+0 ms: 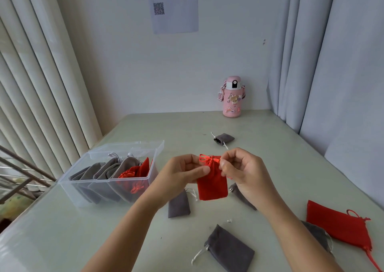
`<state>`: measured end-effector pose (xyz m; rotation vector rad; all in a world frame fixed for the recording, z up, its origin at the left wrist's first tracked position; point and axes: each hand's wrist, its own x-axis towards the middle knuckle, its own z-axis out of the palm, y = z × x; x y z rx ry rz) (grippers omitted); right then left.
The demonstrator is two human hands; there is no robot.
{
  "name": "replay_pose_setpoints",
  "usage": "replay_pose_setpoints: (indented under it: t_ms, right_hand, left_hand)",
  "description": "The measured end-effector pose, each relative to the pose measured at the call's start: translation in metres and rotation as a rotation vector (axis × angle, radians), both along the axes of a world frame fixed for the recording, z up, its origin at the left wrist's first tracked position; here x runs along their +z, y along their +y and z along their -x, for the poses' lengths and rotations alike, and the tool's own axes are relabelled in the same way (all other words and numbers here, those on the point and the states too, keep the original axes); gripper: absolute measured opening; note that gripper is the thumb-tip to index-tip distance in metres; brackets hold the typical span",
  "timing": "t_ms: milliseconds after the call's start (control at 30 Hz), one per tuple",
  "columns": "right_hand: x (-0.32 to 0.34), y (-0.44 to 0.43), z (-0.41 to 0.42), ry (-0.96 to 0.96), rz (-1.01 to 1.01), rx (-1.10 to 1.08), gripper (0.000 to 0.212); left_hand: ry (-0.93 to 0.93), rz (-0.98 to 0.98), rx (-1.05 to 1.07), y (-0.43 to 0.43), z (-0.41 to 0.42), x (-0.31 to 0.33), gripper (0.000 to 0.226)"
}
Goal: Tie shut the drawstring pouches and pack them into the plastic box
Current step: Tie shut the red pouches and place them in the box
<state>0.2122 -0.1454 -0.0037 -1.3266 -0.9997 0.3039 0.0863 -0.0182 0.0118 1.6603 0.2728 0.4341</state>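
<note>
A small red drawstring pouch (212, 185) hangs above the table between both hands, its neck gathered. My left hand (182, 175) pinches the pouch's neck and a loop of red cord. My right hand (242, 167) pinches the cord on the other side of the neck. To the left stands the clear plastic box (83, 185), open, with several grey and red pouches standing in it. Loose pouches lie on the table: a grey one (179, 206) under my left wrist, a grey one (230, 250) near the front, a grey one (224, 138) further back and a large red one (338, 227) at right.
A pink water bottle (232, 97) stands at the back of the table by the wall. Two more grey pouches (242, 195) (320, 235) lie partly hidden under my right arm. The box's lid (149, 147) lies open behind it. Curtains hang at both sides.
</note>
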Motion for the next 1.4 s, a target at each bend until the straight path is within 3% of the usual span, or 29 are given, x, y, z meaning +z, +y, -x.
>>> replay_pose_setpoints:
  t_ms: [100,233,300,400,467,567,733,800,867,967,1167,1333,1400]
  right_hand:
    - [0.002,-0.001,0.001,0.04,-0.038,-0.003,0.006]
    - [-0.003,0.001,0.0,0.066,0.024,-0.02,0.006]
    - [-0.011,0.004,-0.001,-0.054,0.136,-0.07,0.003]
    - [-0.028,0.01,-0.001,-0.341,0.36,-0.109,0.013]
    - [-0.036,0.012,0.001,-0.427,0.437,-0.078,0.021]
    - [-0.041,0.017,0.004,-0.464,0.465,-0.046,0.022]
    - [-0.047,0.02,0.003,-0.442,0.496,-0.052,0.012]
    - [-0.049,0.021,0.004,-0.455,0.51,-0.039,0.009]
    - [-0.051,0.022,0.005,-0.46,0.522,-0.029,0.01]
    - [-0.054,0.024,0.005,-0.46,0.531,-0.028,0.009]
    - [-0.055,0.024,0.004,-0.471,0.544,-0.021,0.007]
    - [-0.05,0.028,0.012,-0.471,0.413,0.007,0.011]
    - [-0.046,0.03,0.022,-0.512,0.357,0.054,0.028]
  left_hand:
    - [0.028,-0.132,0.172,0.004,0.001,0.002,0.013]
    - [-0.13,-0.135,0.416,0.027,0.01,0.013,0.021]
    - [-0.158,-0.082,0.584,0.049,0.018,0.024,0.027]
    - [-0.051,0.137,0.735,0.08,0.037,0.035,0.021]
    - [0.006,0.25,0.709,0.095,0.046,0.037,0.013]
    - [0.062,0.24,0.647,0.11,0.06,0.04,0.013]
    - [0.076,-0.173,0.646,0.106,0.072,0.051,0.019]
    - [0.05,-0.218,0.652,0.106,0.076,0.052,0.018]
    - [-0.037,-0.082,0.591,0.105,0.077,0.053,0.016]
    - [-0.132,0.271,0.468,0.096,0.071,0.054,0.014]
    - [-0.07,0.469,0.547,0.088,0.054,0.042,0.01]
    - [0.266,0.088,0.487,0.089,0.049,0.028,0.014]
    - [0.334,0.028,0.512,0.088,0.048,0.029,0.023]
